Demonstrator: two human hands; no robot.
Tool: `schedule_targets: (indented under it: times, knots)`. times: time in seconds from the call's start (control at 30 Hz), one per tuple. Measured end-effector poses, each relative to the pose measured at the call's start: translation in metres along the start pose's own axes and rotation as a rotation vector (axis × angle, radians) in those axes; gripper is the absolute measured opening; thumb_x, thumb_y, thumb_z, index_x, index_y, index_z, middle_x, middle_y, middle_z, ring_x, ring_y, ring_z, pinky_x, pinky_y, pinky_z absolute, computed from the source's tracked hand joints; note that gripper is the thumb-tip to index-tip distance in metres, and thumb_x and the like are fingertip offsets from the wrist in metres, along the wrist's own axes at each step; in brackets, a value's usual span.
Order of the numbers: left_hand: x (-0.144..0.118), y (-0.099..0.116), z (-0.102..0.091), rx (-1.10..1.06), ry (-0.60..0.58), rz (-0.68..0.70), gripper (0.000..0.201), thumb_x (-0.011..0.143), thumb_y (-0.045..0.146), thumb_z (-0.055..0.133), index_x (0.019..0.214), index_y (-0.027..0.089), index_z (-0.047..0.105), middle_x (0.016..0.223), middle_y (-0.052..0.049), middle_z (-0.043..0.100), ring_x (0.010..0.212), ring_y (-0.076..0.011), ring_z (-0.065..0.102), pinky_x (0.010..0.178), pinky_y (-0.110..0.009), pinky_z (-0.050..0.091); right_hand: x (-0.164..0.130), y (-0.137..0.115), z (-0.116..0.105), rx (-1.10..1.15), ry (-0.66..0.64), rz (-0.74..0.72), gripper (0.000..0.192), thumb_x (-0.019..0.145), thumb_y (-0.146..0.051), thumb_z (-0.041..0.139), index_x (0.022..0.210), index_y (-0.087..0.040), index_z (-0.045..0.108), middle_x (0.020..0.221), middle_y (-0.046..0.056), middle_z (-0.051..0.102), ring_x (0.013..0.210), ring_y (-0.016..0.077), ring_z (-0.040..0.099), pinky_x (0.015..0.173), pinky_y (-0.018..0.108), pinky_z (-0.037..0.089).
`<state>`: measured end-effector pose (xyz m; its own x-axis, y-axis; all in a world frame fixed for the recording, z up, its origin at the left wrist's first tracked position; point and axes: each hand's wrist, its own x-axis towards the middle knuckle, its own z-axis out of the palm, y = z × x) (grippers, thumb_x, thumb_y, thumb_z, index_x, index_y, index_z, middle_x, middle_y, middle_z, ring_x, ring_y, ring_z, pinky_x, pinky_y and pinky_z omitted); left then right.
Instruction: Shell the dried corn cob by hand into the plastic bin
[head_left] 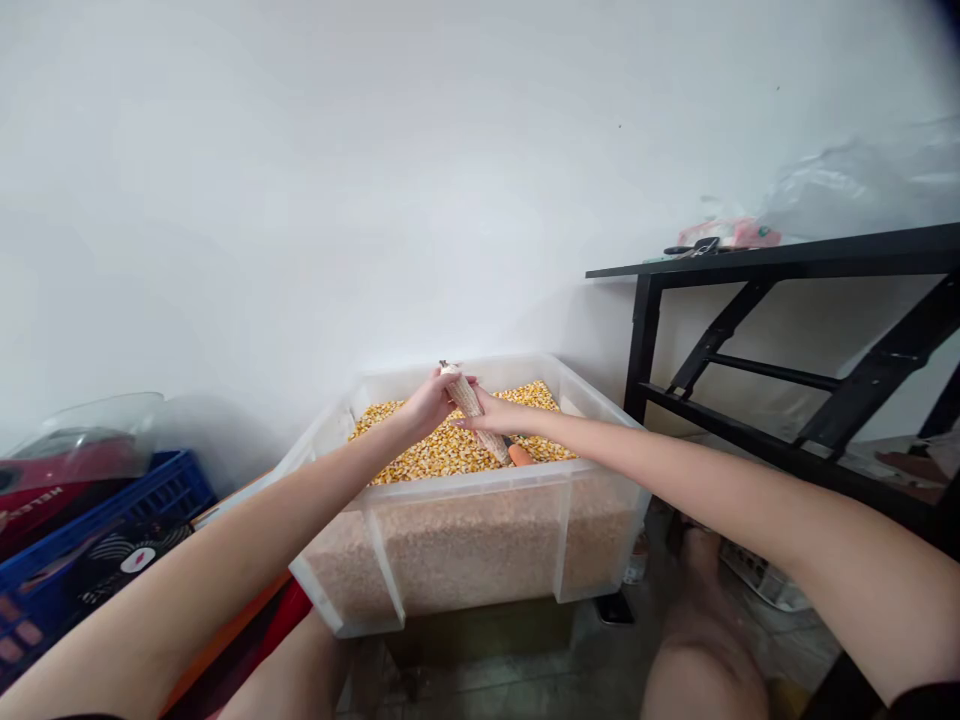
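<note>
- Left hand (429, 400) wrapped around the upper end of a corn cob (474, 412), fingers closed on it.
- Right hand (501, 412) closed on the same cob from the other side, lower and mid part; both hands meet on it, touching or nearly so.
- Cob is pale, looks mostly stripped of kernels; held in the air over the tub, not resting in it.
- Cob's long axis runs diagonally: top end up and to the left at the left hand, bottom end down and to the right toward the kernel surface.
- Both arms stretched well forward; neither hand clearly nearer, as both are already clamped on the cob.
- Just below the cob's lower end, an orange thing (519, 455) pokes out of the kernels, maybe a tool handle, can't tell; a dark bit beside it.
- Loose corn kernels (442, 450) fill the clear plastic tub (465, 545) nearly to the rim; the tub sits on the floor right ahead.
- Left of the tub: blue crate (90, 540) with red and dark stuff in it, clear plastic above.
- Right: black table (787, 260) with cross braces, small clutter and plastic sheeting on top, against the white wall.
- Person's bare knees at the bottom edge, either side of the tub.
</note>
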<state>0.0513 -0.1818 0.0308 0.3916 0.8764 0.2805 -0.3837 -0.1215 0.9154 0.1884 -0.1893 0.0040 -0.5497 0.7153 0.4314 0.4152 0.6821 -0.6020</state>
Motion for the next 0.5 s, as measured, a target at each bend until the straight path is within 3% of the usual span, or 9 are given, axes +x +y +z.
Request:
schedule_targets:
  times: [0.1, 0.23, 0.37, 0.5]
  knots:
    - [0.008, 0.008, -0.010, -0.004, 0.089, 0.025, 0.013, 0.071, 0.018, 0.050, 0.083, 0.015, 0.048, 0.072, -0.007, 0.059, 0.074, -0.0203, 0.058, 0.073, -0.037, 0.043, -0.001, -0.001, -0.008, 0.017, -0.089, 0.129, 0.043, 0.085, -0.041, 0.033, 0.118, -0.014, 0.037, 0.100, 0.009, 0.051, 0.078, 0.0135, 0.053, 0.065, 0.032, 0.046]
    - [0.013, 0.029, -0.030, -0.079, 0.281, 0.128, 0.007, 0.078, 0.022, 0.040, 0.081, 0.017, 0.045, 0.070, -0.005, 0.056, 0.072, -0.0166, 0.058, 0.072, -0.032, 0.045, -0.007, -0.005, -0.020, -0.046, -0.267, 0.281, 0.040, 0.086, -0.044, 0.030, 0.099, -0.011, 0.049, 0.073, 0.002, 0.053, 0.055, 0.0069, 0.049, 0.051, 0.023, 0.044]
    - [0.008, 0.046, -0.052, -0.158, 0.441, 0.172, 0.012, 0.082, 0.028, 0.033, 0.078, 0.019, 0.040, 0.067, -0.003, 0.052, 0.066, -0.0137, 0.056, 0.071, -0.032, 0.046, -0.028, -0.016, -0.021, -0.201, -0.385, 0.358, 0.033, 0.084, -0.039, 0.038, 0.092, -0.011, 0.052, 0.073, 0.001, 0.053, 0.057, 0.0071, 0.050, 0.052, 0.023, 0.044]
    - [-0.004, 0.053, -0.063, -0.217, 0.473, 0.194, 0.015, 0.083, 0.029, 0.029, 0.076, 0.018, 0.038, 0.064, -0.002, 0.048, 0.061, -0.0116, 0.054, 0.071, -0.030, 0.046, -0.058, -0.021, -0.017, -0.397, -0.400, 0.401, 0.026, 0.082, -0.035, 0.044, 0.088, -0.012, 0.054, 0.081, 0.003, 0.055, 0.069, 0.0099, 0.052, 0.063, 0.028, 0.045]
